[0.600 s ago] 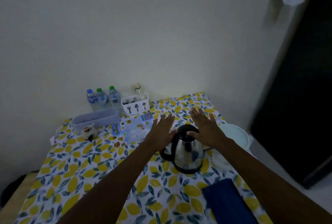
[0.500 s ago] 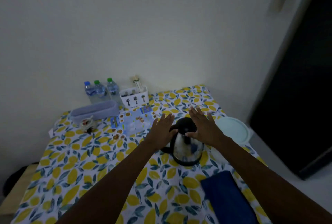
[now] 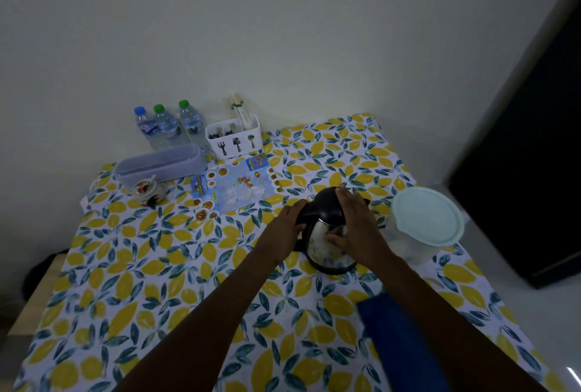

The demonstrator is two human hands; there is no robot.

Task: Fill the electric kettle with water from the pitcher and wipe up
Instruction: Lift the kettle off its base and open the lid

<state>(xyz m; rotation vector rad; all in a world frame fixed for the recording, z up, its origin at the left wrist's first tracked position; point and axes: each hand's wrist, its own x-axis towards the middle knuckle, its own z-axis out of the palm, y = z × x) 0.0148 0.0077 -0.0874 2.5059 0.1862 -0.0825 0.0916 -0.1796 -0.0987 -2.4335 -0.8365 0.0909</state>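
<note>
A steel electric kettle (image 3: 320, 247) with a black lid and handle stands on the lemon-print tablecloth (image 3: 176, 291), right of the middle. My left hand (image 3: 283, 234) wraps the kettle's black handle on its left side. My right hand (image 3: 355, 228) lies over the lid and the right side of the body, thumb on the steel. A clear pitcher (image 3: 424, 225) with a pale green lid stands just right of the kettle. A dark blue cloth (image 3: 399, 344) lies near the front right, partly under my right forearm.
Three water bottles (image 3: 166, 127) and a white cutlery caddy (image 3: 234, 137) stand against the back wall. A lilac tray (image 3: 160, 163), a small jar (image 3: 146, 190) and a printed leaflet (image 3: 232, 187) lie behind the kettle. A dark doorway is at the right.
Both hands have dropped from hovering flat above the kettle onto it: the left onto the handle, the right onto the lid and body. The camera has tilted down.
</note>
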